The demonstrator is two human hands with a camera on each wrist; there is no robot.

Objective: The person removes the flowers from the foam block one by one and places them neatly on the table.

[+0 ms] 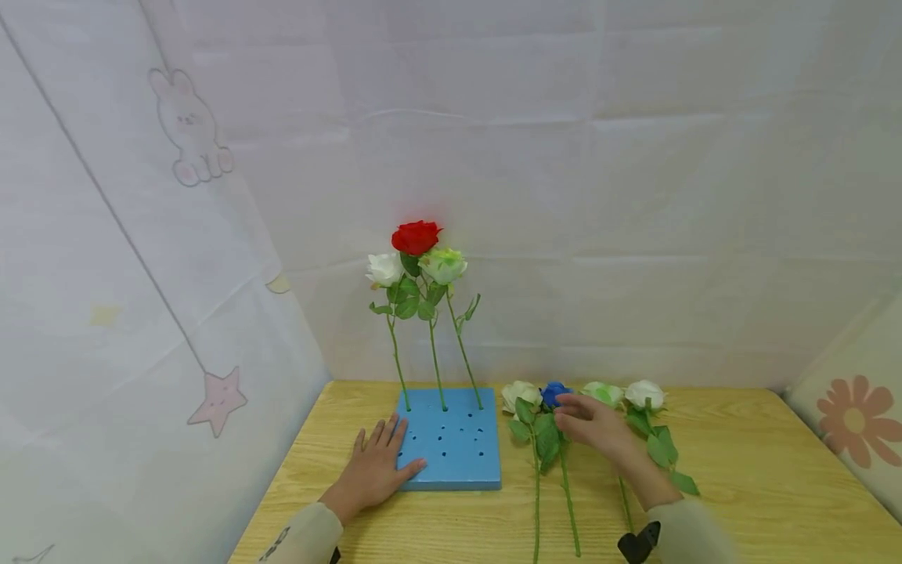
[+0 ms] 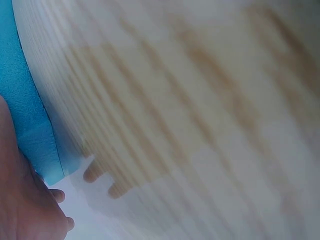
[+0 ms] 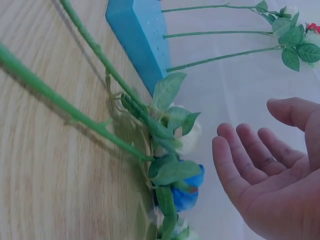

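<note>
Left hand (image 1: 377, 464) is lying flat, steadying the foam block (image 1: 454, 439); right hand (image 1: 597, 424), fingers spread, is hovering over the blue rose (image 1: 554, 392) lying on the bench (image 1: 761, 478); better pinching the stem low.

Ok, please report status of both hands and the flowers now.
Left hand flat on blue foam block. Right hand open above blue rose, not gripping. Nothing blocking.

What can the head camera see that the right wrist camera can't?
Only the head view shows the left hand resting flat on the blue foam block, the white rose standing in it, and the bunny curtain. Only the right wrist view shows the right hand from the palm side, fingers straight, holding nothing. Both show the block, three upright stems and the blue rose lying on the table.
</note>
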